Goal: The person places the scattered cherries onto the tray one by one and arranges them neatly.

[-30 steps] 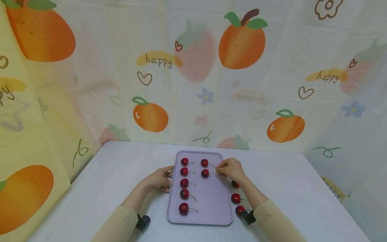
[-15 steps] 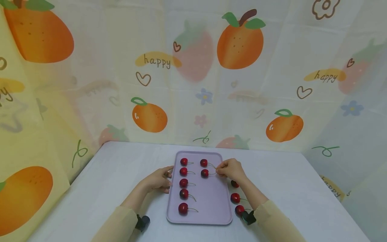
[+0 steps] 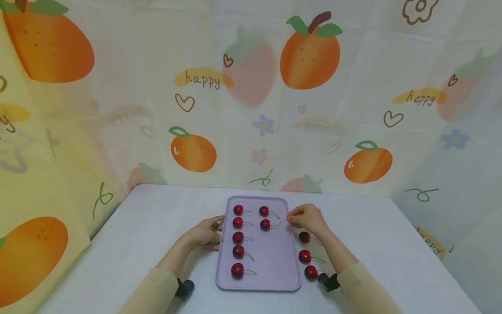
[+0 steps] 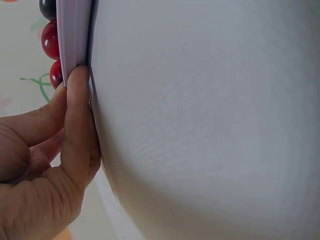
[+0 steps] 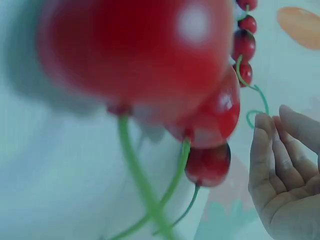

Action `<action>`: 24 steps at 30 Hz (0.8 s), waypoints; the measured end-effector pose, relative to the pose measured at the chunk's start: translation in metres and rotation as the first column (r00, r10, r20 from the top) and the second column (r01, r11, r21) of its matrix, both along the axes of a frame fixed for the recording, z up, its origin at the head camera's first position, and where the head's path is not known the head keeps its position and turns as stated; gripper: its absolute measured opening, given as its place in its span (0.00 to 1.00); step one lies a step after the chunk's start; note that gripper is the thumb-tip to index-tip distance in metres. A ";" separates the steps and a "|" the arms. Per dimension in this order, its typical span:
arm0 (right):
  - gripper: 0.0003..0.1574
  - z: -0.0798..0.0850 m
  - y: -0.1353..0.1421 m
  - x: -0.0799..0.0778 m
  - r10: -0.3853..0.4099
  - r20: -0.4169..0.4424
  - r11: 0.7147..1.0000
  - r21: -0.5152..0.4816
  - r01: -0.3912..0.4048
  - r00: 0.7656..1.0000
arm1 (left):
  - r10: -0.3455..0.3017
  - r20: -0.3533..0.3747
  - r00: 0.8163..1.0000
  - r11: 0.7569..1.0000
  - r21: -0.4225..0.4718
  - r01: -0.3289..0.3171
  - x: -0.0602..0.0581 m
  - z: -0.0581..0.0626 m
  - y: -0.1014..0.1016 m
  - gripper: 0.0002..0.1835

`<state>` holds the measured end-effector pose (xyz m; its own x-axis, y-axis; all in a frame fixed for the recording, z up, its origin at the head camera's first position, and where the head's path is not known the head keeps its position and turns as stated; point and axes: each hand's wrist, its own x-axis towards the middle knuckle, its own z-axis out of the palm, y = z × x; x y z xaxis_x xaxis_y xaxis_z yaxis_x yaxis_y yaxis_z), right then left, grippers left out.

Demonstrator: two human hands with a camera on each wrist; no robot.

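My left hand (image 3: 205,231) holds the left edge of a lilac tray (image 3: 270,268). In the left wrist view its thumb and forefinger are on either side of the tray's rim (image 4: 75,35). Several cherries (image 3: 237,237) with stems form a column down the tray's left side. Two more, an upper cherry (image 3: 264,211) and a lower cherry (image 3: 265,225), lie to their right, stems pointing right. Just beyond those stems my right hand (image 3: 307,218) hovers by the tray's right edge. Nothing shows between its loosely bent fingers (image 5: 262,145) in the right wrist view.
On the white table (image 3: 361,235), right of the tray, lie three cherries in a line: a far one (image 3: 304,237), a middle one (image 3: 305,256) and a near one (image 3: 311,272) beside the right wrist's black camera (image 3: 328,282). A fruit-printed curtain (image 3: 235,144) hangs behind.
My right hand has let go of the lower right-column cherry's stem and moved slightly right, uncovering more of the far loose cherry. The left hand stays at the tray's edge.
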<state>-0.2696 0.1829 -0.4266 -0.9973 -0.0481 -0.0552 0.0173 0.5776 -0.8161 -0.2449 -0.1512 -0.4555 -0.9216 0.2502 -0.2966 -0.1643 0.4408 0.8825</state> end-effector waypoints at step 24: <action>0.18 -0.009 0.073 0.016 0.011 0.075 0.998 0.067 -0.016 0.997 | -0.008 0.006 1.000 1.000 0.027 0.008 -0.003 -0.001 -0.001 0.42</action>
<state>-0.2533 0.2558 -0.4357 -0.9897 -0.0550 -0.1325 0.0682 0.6322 -0.7718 -0.2475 -0.1526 -0.4569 -0.9177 0.2659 -0.2951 -0.1662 0.4178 0.8932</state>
